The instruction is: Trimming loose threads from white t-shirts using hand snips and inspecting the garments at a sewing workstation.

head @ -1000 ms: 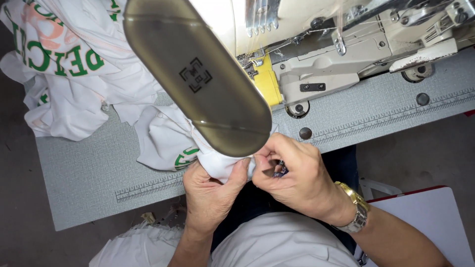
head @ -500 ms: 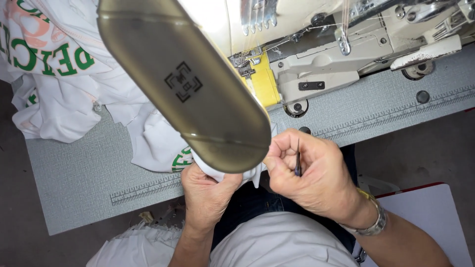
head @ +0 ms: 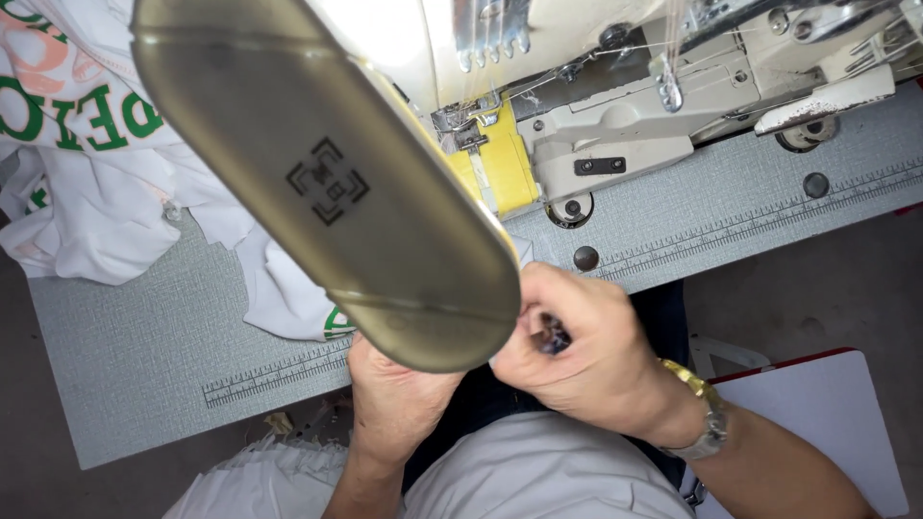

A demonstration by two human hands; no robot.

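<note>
Grey table (head: 135,356); machine head (head: 327,183) hides hands' (head: 577,356) fabric (head: 279,288).

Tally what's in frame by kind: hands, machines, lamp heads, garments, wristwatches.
Hands: 2, left hand and right hand, the right pinching a small dark tool
Sewing machines: 1
Lamp heads: 1
White printed garments: 1 pile
Wristwatches: 1
Total: 6
</note>
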